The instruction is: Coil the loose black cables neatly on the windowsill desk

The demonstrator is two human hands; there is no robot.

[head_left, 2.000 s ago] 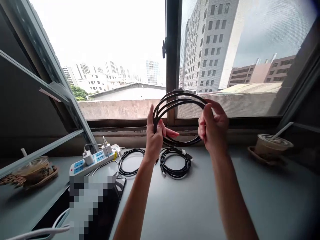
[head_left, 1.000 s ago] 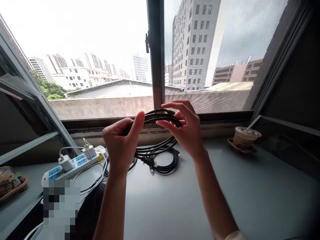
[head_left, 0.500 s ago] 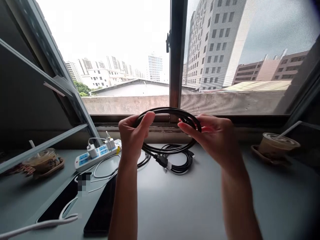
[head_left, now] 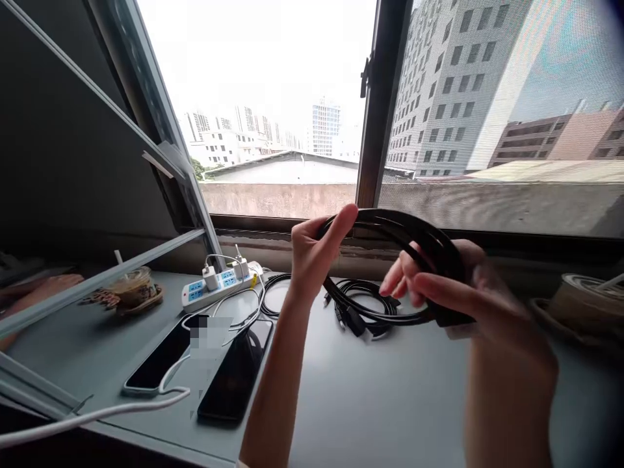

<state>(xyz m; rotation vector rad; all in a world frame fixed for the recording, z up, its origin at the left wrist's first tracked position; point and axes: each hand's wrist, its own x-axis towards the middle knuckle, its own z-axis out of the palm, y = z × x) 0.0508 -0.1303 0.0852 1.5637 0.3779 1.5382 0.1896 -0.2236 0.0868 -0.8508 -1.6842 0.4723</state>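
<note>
A black cable wound into a loose coil (head_left: 390, 218) hangs above the desk between my hands. My left hand (head_left: 316, 250) grips the coil's left side, thumb on top. My right hand (head_left: 468, 286) is around the right side, its fingers curled about the strands and partly blurred. A dark block that looks like a connector (head_left: 451, 313) sits by my right thumb, too smeared to make out. Below, another black cable coil (head_left: 385, 311) lies on the desk. A black plug (head_left: 357, 320) shows in front of it; I cannot tell which cable it belongs to.
Two phones (head_left: 236, 374) (head_left: 163, 357) lie left on the desk, near white charging cables (head_left: 170, 387). A white power strip (head_left: 221, 286) stands behind them. Drink cups (head_left: 134, 286) (head_left: 585, 305) stand at both sides. Another person's hand (head_left: 56, 285) shows beyond the metal frame (head_left: 190, 188).
The view has turned left, so the scene sits further right. My right hand has shifted its hold on the coil, with its fingers now curled further around it and a dark block showing by the thumb.
</note>
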